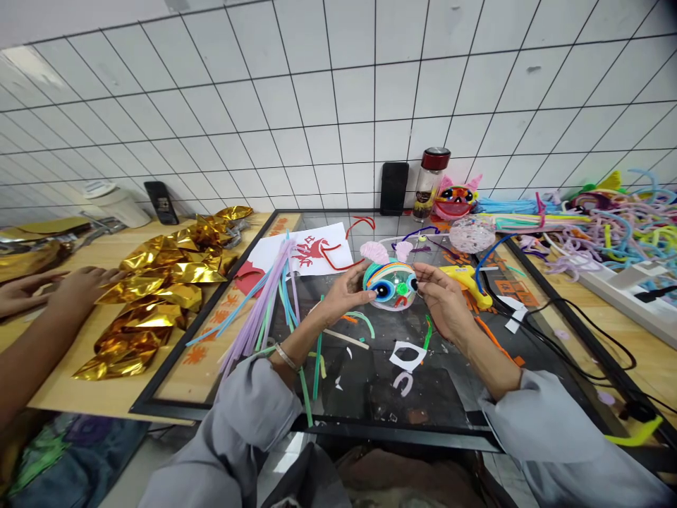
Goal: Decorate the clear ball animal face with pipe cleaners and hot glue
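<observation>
Between my two hands is a round animal-head craft (392,298) with pink ears, large blue-and-black eyes, a green nose and a small red mouth. My left hand (345,295) grips its left side, thumb beside the blue eye. My right hand (444,300) pinches its right edge near the other eye. Below it on the dark board lie a white paper cutout with an oval hole (407,356) and a bent lilac pipe cleaner piece (403,384). Just right of my right hand is a yellow glue gun (468,281).
Pipe cleaners (264,303) lie in a bundle at left beside a paper with a red design (333,243). Gold foil (174,282) and a co-worker's hands (79,289) are farther left. A glass bottle (429,185), phone (394,188), power strip (624,293) and black cables stand or lie around.
</observation>
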A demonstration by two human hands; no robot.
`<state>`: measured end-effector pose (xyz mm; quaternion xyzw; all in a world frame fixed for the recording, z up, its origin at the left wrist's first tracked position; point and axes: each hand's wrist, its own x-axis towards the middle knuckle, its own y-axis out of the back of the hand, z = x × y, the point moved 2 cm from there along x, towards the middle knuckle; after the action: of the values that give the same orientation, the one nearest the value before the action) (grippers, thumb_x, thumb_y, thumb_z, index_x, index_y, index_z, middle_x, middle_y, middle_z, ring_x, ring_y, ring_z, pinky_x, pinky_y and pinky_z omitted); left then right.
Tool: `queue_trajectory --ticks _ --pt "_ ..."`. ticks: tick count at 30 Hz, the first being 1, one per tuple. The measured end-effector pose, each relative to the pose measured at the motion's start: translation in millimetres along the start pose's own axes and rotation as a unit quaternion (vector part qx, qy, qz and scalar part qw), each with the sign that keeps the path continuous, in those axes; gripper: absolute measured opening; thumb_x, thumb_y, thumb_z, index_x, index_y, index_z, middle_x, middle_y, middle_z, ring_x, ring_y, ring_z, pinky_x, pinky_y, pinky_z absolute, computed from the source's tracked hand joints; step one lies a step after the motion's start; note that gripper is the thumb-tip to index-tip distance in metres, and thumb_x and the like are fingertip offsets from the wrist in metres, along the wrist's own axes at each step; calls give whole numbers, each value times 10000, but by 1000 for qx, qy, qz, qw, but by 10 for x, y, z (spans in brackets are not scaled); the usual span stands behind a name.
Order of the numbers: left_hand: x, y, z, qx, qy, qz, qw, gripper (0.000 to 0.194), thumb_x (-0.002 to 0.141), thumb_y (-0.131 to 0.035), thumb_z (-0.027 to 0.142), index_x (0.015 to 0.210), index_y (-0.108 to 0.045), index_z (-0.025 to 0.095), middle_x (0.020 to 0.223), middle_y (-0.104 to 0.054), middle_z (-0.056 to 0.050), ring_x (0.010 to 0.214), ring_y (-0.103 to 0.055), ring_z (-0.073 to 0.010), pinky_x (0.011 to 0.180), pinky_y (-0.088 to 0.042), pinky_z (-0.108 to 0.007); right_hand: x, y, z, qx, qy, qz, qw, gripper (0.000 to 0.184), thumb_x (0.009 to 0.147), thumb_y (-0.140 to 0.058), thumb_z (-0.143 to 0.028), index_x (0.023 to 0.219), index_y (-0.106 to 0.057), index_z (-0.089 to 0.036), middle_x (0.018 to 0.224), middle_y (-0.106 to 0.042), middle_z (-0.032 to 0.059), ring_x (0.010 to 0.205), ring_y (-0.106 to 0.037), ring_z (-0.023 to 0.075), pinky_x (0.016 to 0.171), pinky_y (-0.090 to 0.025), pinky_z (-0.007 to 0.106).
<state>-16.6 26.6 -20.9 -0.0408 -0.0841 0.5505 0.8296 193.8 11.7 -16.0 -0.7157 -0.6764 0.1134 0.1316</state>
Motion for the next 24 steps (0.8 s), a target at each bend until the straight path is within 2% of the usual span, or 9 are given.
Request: queue_trajectory --ticks 3,6,12,16,20,24 --pt "-15 -5 -13 -7 15 4 1000 871 651 -873 359 1412 -499 161 1488 -518 -168 1388 -461 -346 1152 -370 -463 -14 -15 -11 6 2 3 1000 308 651 -770 -305 950 -711 -254 1004 -706 27 1017 -632 228 1036 -430 437" --pt "-19 5 -43 -8 27 7 1000 866 656 -872 350 1409 -484 164 1448 -550 -172 1348 -498 -343 1121 -401 -469 -29 -32 -15 -3 7 9 1000 380 642 -814 -375 984 -694 -263 1052 -692 30 1067 -617 238 1061 -414 438" --pt "-8 20 -84 -9 27 1 1000 809 669 -866 332 1372 -496 179 1417 -567 -161 1299 -536 -333 1084 -432 -466 -22 -13 22 -57 20 7 998 597 545 -873 -331 1089 -636 -269 1115 -662 53 1136 -581 270 1039 -437 453" --pt "-10 21 -80 -12 23 -6 1000 789 668 -868 330 1349 -500 180 1409 -567 -155 1293 -537 -324 1077 -438 -448 -20 -1 28 -68 24 -5 997 580 599 -851 -364 1122 -619 -266 1132 -658 56 1125 -588 259 1037 -443 448" --pt "-16 20 -72 -11 31 0 999 786 661 -871 334 1340 -505 181 1374 -589 -151 1279 -547 -328 1056 -454 -444 -31 -15 11 -75 22 -3 997 612 566 -871 -364 1114 -617 -268 1115 -667 52 1105 -594 262 1006 -466 447" --pt "-20 16 -67 -10 37 5 999 805 647 -877 347 1344 -509 187 1369 -594 -149 1265 -560 -331 1038 -470 -440 -36 -23 8 -72 26 -2 997 566 585 -862 -373 1091 -633 -268 1106 -683 51 1096 -604 262 1005 -465 447"
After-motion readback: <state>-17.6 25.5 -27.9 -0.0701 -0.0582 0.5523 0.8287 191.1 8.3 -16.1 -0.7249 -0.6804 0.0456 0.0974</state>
